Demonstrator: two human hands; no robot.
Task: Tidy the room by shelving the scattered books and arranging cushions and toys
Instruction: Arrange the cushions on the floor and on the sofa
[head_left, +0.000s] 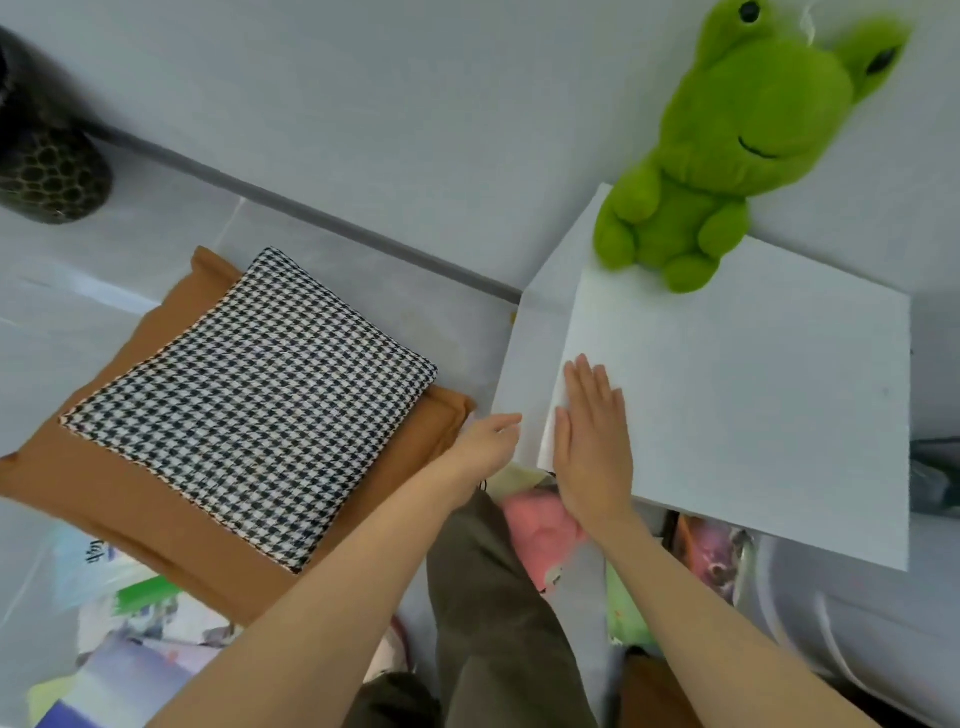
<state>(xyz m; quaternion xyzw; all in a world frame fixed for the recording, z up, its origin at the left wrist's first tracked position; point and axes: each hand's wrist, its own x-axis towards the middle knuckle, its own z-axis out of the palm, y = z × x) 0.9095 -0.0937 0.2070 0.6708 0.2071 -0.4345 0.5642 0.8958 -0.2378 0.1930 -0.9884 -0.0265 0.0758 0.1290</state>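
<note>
A green frog plush toy (727, 150) sits upright against the wall at the far edge of a white shelf unit's top (753, 395). My right hand (589, 441) lies flat, fingers straight, on the near left part of that top. My left hand (488, 441) reaches toward the unit's left side with fingers extended, holding nothing. On the floor to the left a black-and-white houndstooth cushion (254, 400) lies stacked on a larger brown cushion (93, 493). A pink plush toy (545, 530) shows below the shelf edge, partly hidden by my right wrist.
Scattered books and a plastic bag (130, 613) lie on the floor at the lower left. A dark patterned vase (47, 150) stands at the far left by the wall. Colourful items (711, 551) sit under the shelf top. My trouser leg (493, 597) is between my arms.
</note>
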